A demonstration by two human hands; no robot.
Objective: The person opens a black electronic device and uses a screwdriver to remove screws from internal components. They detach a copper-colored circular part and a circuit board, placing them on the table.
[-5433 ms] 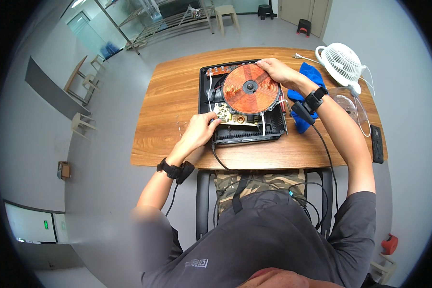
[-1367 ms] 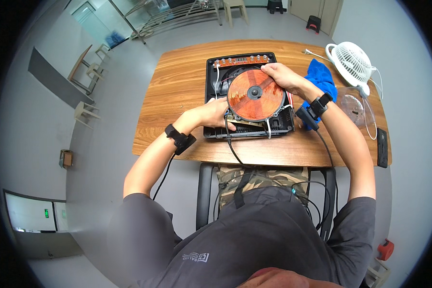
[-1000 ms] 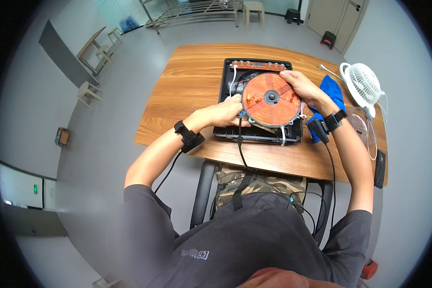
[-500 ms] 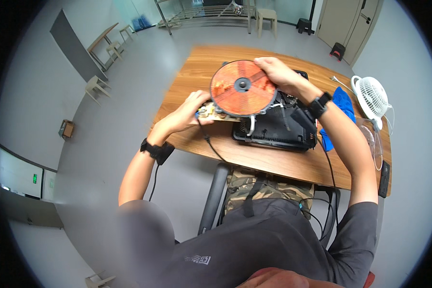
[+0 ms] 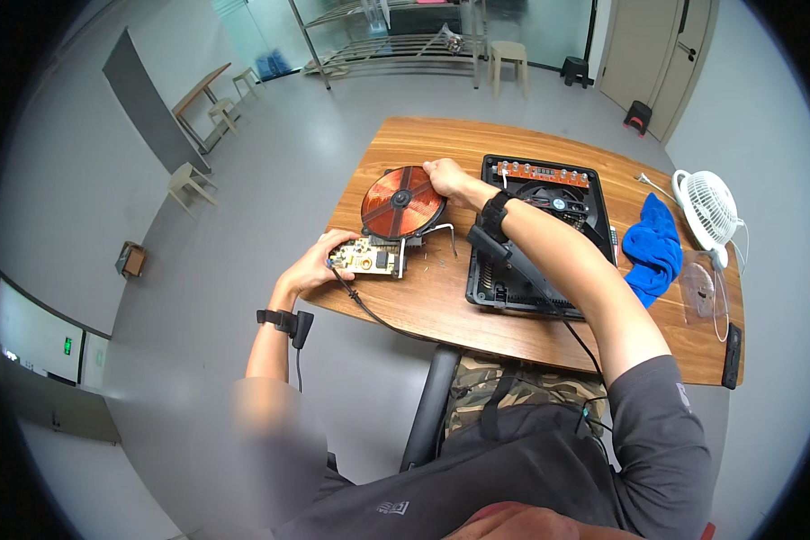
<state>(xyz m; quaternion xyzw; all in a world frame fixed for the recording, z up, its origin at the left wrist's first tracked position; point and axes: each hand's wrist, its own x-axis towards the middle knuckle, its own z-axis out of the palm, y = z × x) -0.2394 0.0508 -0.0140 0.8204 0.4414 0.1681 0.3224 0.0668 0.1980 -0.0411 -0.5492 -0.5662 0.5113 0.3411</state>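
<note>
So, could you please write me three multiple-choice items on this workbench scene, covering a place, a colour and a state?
1. Where does the round copper-coloured coil disc lie?
A. on the wooden table, left of the black open appliance housing
B. inside the housing
C. on the floor

2. What colour is the crumpled cloth?
A. red
B. blue
C. white

3. What is the left hand doing?
A. hanging free
B. holding the small tan circuit board
C. gripping the fan

Answers: 1 A, the disc sits on bare wood; 2 B, plainly blue; 3 B, fingers wrap the board's edge, while the right hand rests on the disc.
</note>
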